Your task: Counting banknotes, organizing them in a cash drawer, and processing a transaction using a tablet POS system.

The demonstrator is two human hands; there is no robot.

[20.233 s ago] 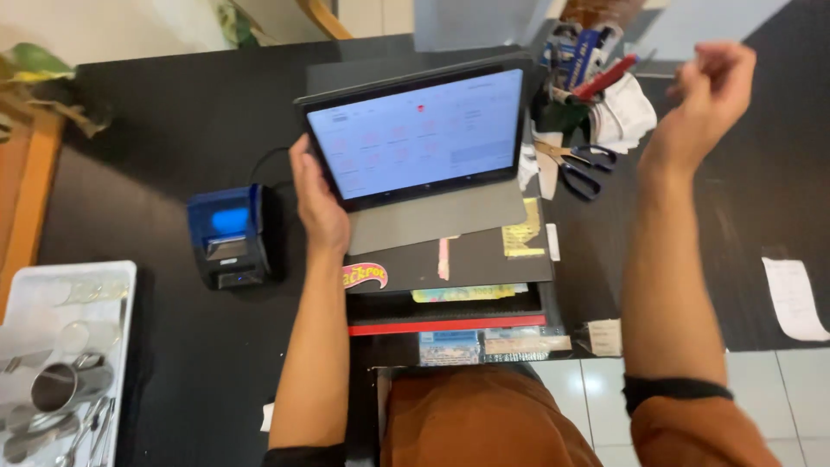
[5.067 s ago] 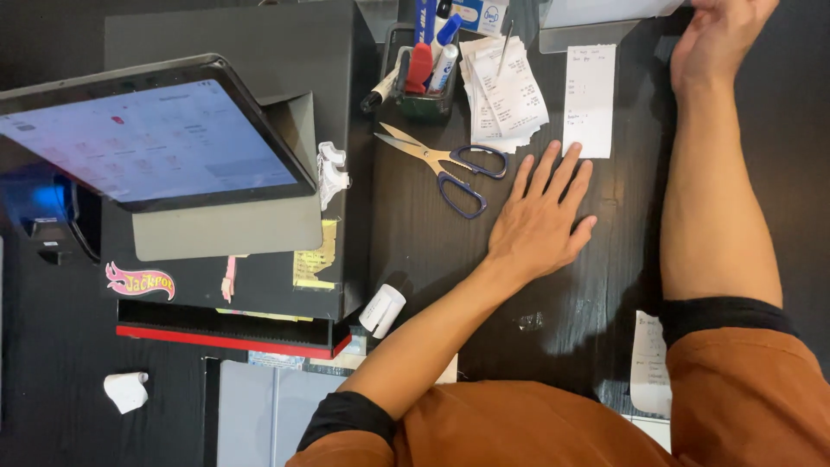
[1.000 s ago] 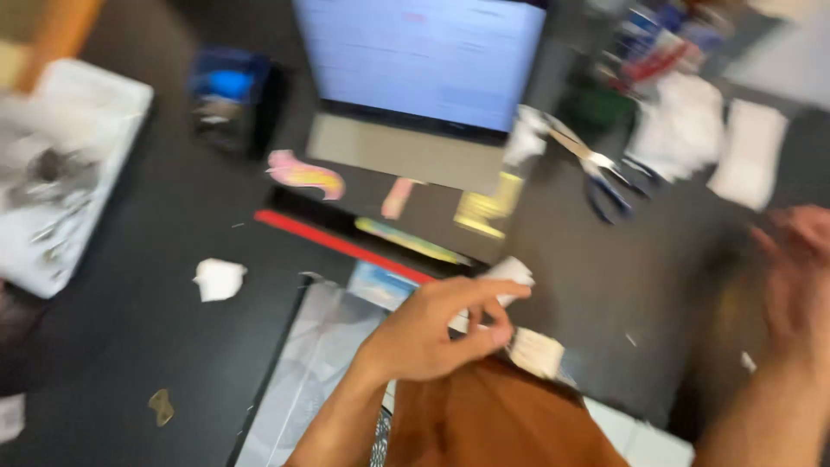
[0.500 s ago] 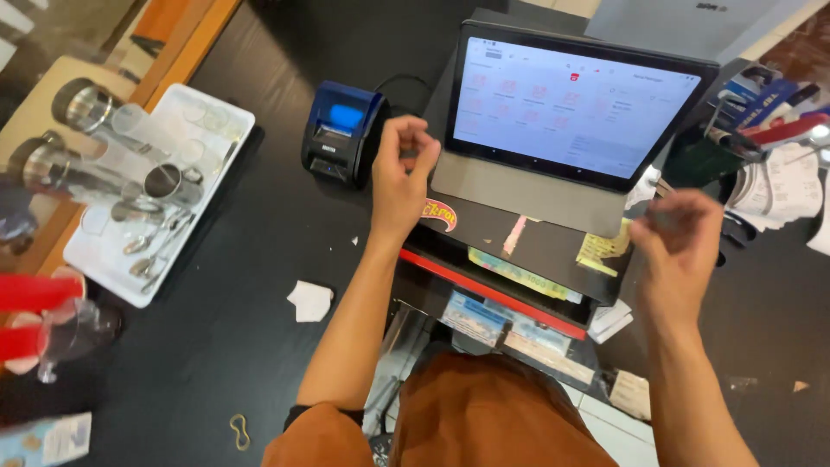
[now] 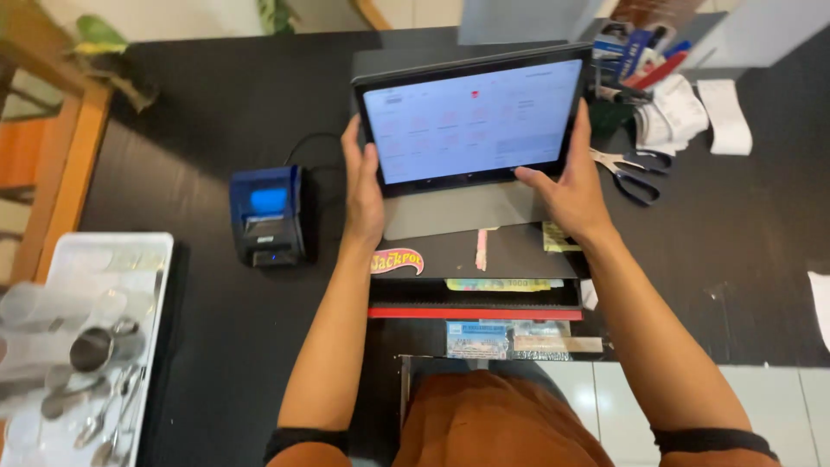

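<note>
Seen from a single camera worn on the person's head, the view looks steeply down over a black counter [image 5: 199, 130], close enough that both forearms run up from the bottom edge to the tablet screen [image 5: 471, 121] near the top centre. The frame takes in a blue receipt printer [image 5: 266, 216] at the left and scissors [image 5: 631, 169] at the right; with only this one view, nothing is shared with another
</note>
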